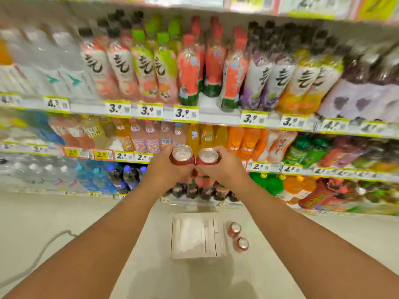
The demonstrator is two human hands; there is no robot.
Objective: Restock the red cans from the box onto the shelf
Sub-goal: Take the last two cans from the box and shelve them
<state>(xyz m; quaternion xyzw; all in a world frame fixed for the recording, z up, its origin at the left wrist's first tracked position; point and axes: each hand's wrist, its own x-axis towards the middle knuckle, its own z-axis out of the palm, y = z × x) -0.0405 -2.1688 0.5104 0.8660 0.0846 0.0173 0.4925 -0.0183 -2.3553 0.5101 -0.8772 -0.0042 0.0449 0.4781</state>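
Head view shows two red cans held upright and touching, the left can [182,155] clamped in the left hand [165,169], the right can [208,157] in the right hand [224,168], before the drink shelf [218,118], above a box [197,236] and two more cans [238,236] on the floor [43,212].

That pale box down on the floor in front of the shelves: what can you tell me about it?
The box is a small, pale, whitish carton that looks like cardboard, seen from above and somewhat blurred. It rests on the light floor just in front of the bottom shelf of drinks. Its top looks flat, with thin dark lines near its right side, perhaps flap edges; whether it is open is unclear. Two red cans with silver tops stand on the floor close by its right side. Neither hand touches it.
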